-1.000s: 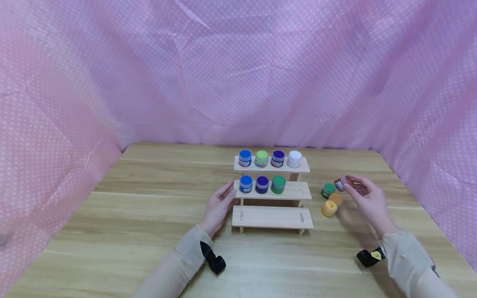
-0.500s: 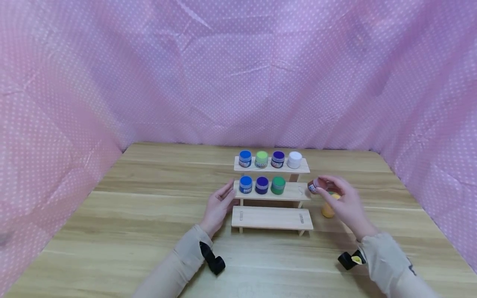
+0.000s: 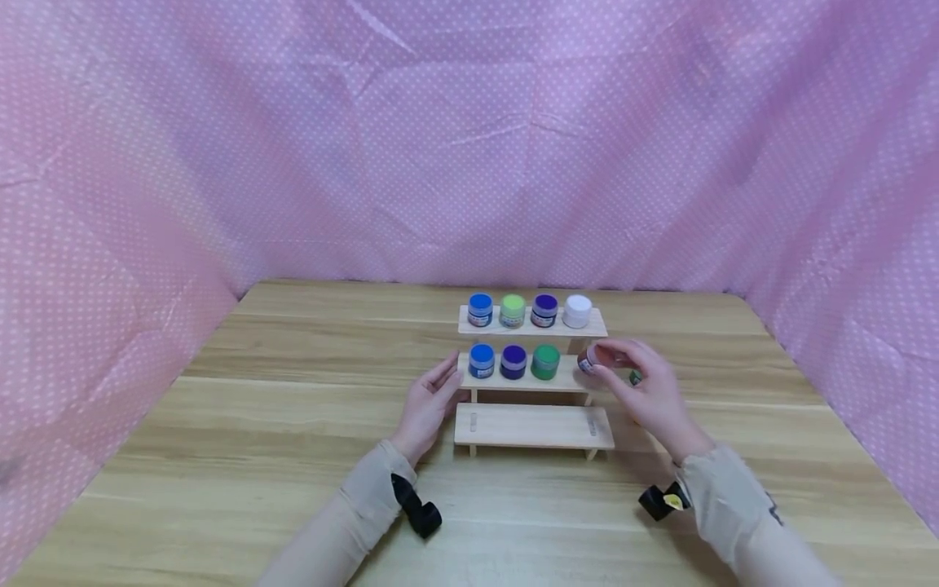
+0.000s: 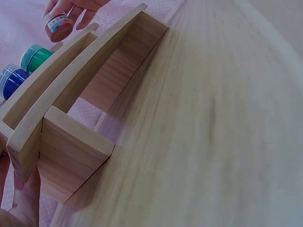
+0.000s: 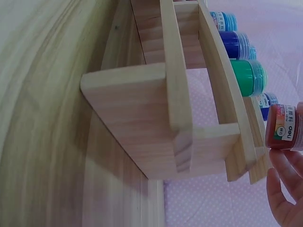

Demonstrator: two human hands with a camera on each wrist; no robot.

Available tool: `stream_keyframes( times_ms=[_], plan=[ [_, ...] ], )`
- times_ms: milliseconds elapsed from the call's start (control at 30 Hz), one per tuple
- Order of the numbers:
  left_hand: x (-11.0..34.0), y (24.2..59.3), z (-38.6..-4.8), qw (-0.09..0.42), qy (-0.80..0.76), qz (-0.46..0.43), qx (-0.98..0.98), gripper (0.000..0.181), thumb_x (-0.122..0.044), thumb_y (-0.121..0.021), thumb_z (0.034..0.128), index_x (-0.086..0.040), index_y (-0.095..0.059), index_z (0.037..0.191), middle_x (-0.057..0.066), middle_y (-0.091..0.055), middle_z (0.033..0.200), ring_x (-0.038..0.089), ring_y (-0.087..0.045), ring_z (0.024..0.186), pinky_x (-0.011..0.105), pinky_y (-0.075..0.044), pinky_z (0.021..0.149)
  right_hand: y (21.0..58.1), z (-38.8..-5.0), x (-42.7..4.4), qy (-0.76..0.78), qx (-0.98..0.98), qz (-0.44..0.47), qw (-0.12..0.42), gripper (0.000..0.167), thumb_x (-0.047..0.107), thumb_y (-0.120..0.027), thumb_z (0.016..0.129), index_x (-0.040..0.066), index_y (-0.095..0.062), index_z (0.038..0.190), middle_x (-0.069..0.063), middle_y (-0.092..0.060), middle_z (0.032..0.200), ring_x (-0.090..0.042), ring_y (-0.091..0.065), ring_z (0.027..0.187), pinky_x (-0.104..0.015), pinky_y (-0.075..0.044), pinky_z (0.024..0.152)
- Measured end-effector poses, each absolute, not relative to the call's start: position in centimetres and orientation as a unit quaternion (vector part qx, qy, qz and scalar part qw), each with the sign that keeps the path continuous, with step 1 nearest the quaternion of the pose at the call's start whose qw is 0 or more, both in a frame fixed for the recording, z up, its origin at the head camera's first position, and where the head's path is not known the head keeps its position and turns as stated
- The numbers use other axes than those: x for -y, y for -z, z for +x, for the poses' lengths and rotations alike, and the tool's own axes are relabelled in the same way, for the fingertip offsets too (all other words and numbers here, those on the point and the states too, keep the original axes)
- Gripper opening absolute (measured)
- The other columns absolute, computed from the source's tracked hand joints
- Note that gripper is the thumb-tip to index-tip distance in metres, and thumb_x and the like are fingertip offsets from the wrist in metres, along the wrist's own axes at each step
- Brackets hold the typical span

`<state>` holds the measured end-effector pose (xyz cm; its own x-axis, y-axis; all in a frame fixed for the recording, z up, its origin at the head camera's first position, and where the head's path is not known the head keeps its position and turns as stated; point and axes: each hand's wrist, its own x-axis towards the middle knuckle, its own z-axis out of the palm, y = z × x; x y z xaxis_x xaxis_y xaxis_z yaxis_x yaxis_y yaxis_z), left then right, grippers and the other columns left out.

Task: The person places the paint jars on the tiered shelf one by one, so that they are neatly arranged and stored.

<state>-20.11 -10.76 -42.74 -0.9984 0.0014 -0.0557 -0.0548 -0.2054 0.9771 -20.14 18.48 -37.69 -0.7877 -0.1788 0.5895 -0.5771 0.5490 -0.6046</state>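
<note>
A three-tier wooden rack [image 3: 534,427] stands mid-table. My left hand [image 3: 428,412] grips the left end of its middle shelf, with fingers at the rack's end in the left wrist view [image 4: 26,198]. Thumb and fingers of my right hand [image 3: 653,399] pinch a red-brown jar [image 3: 588,360], tilted at the right end of the middle shelf. The right wrist view shows this jar [image 5: 283,127] beside the shelf's edge; contact with the shelf cannot be told. Blue [image 3: 482,361], purple [image 3: 513,363] and green [image 3: 545,363] jars stand left of it on that shelf.
The top shelf holds blue [image 3: 480,311], light green [image 3: 513,311], purple [image 3: 544,311] and white [image 3: 577,311] jars. Behind my right hand a dark green jar [image 3: 635,377] is partly hidden. A pink dotted cloth [image 3: 469,163] surrounds the table.
My right hand has carried the red-brown jar leftward from above the loose jars to the middle shelf's right end, now covering the yellow jars. My left hand stays at the rack.
</note>
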Motion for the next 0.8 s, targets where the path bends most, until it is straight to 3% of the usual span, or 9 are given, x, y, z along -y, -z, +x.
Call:
stream_keyframes(
  times_ms=[533,800],
  plan=[
    [10.8,42.7,-20.0,0.019,-0.773,-0.017,-0.634,0.047,-0.011,-0.051,0.0979,-0.006,-0.039,0.143,0.017,-0.042,0.145,0.03,-0.047,0.129,0.037,-0.051,0.097,37.9,-20.4,-17.1,-0.385,0.857,0.25,0.236,0.033,0.001,-0.075,0.077,0.005,-0.067,0.109,-0.007,-0.068,0.103,-0.002,-0.057,0.09,-0.01,-0.05,0.076],
    [10.9,42.7,-20.1,0.018,-0.774,-0.016,-0.633,0.047,-0.009,-0.05,0.0977,-0.005,-0.039,0.143,0.019,-0.044,0.144,0.029,-0.049,0.127,0.033,-0.054,0.092,37.5,-20.3,-16.6,-0.369,0.877,0.226,0.21,0.032,0.007,-0.074,0.08,0.007,-0.067,0.111,-0.004,-0.067,0.105,-0.008,-0.059,0.091,-0.024,-0.056,0.075]
  ],
)
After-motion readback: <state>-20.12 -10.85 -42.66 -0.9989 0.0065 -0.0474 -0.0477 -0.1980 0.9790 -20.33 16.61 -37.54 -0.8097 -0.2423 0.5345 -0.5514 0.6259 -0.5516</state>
